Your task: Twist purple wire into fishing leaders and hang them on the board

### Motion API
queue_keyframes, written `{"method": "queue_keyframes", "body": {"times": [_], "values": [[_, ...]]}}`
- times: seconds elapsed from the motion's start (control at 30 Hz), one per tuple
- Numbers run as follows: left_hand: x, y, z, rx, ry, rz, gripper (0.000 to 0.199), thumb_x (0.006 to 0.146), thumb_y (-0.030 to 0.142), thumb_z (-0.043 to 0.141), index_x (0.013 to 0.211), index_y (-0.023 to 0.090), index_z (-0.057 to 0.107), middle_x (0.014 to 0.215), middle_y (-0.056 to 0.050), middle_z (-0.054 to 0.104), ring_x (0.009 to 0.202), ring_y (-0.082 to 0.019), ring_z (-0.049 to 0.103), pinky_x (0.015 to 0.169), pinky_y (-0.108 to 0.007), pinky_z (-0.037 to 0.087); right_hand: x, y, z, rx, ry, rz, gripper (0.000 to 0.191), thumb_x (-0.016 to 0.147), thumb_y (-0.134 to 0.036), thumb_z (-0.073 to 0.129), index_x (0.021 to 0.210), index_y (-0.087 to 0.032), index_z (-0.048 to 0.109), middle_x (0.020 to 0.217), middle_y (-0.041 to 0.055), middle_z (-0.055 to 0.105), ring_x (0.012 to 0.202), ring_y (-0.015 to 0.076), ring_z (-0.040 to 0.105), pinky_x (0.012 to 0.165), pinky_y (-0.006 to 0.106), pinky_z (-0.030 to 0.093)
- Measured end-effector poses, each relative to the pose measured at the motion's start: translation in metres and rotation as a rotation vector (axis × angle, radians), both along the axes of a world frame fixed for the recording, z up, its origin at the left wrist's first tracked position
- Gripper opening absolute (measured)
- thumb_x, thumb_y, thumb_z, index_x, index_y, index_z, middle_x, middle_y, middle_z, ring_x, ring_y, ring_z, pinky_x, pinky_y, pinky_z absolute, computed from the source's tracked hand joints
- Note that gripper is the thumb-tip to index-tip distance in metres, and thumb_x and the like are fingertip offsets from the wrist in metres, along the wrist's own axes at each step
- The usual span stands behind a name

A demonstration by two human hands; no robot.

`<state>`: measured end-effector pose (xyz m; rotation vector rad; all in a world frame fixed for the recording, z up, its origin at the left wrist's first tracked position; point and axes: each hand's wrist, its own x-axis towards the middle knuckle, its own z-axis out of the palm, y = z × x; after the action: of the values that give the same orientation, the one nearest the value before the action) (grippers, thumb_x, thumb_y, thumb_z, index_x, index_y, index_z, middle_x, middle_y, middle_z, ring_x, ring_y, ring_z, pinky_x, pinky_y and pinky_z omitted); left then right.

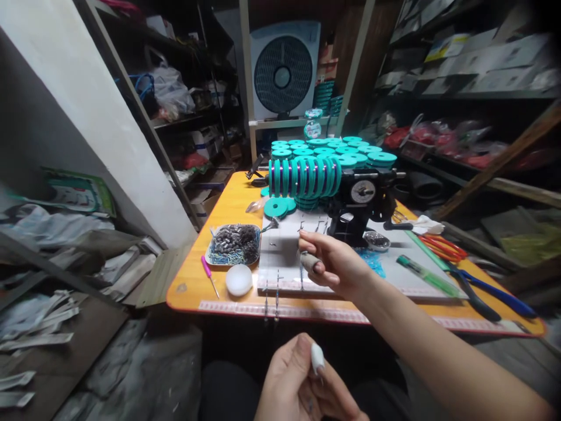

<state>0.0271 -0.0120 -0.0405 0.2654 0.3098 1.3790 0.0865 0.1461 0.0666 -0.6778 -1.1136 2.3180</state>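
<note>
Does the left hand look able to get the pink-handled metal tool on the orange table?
Probably yes: the pink-handled metal tool lies uncovered on the orange table, with a round white bowl beside it, not over it. The left hand would first have to rise past the table edge.

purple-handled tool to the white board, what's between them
The head view shows a round white dish between them, with a filled tray just behind it.
</note>
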Motion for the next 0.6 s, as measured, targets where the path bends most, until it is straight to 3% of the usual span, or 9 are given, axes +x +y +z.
{"method": "queue_keyframes", "body": {"times": [0.23,0.5,0.6], "values": [[-0.002,-0.014,-0.005,-0.018,-0.062,-0.062,0.039,0.090,0.050,0.055,0.071,0.016,0.055,0.058,-0.011,0.075,0.055,-0.030,0.073,0.044,-0.026,0.056,0.002,0.003,-0.005,0.007,-0.006,-0.026,0.034,0.084,-0.040,0.060,0.062,-0.019,0.044,0.037,-0.0068,0.046,0.022,0.0020,0.028,0.025,0.011,0.015],[0.003,-0.022,-0.001,-0.218,-0.089,-0.075,0.039,0.081,0.054,0.065,0.068,0.020,0.051,0.051,-0.006,0.073,0.049,-0.031,0.072,0.039,-0.026,0.052,0.005,0.003,-0.004,0.053,0.002,-0.019,0.035,0.085,-0.041,0.061,0.063,-0.019,0.045,0.039,-0.0067,0.046,0.024,0.0020,0.030,0.025,0.010,0.017],[0.005,-0.024,-0.002,-0.223,-0.109,-0.081,0.039,0.082,0.054,0.063,0.067,0.021,0.049,0.051,-0.005,0.073,0.050,-0.031,0.072,0.040,-0.027,0.052,0.006,0.002,-0.003,0.080,-0.004,-0.010,0.036,0.085,-0.042,0.060,0.062,-0.019,0.045,0.039,-0.0063,0.047,0.024,0.0022,0.030,0.025,0.010,0.017]]}}
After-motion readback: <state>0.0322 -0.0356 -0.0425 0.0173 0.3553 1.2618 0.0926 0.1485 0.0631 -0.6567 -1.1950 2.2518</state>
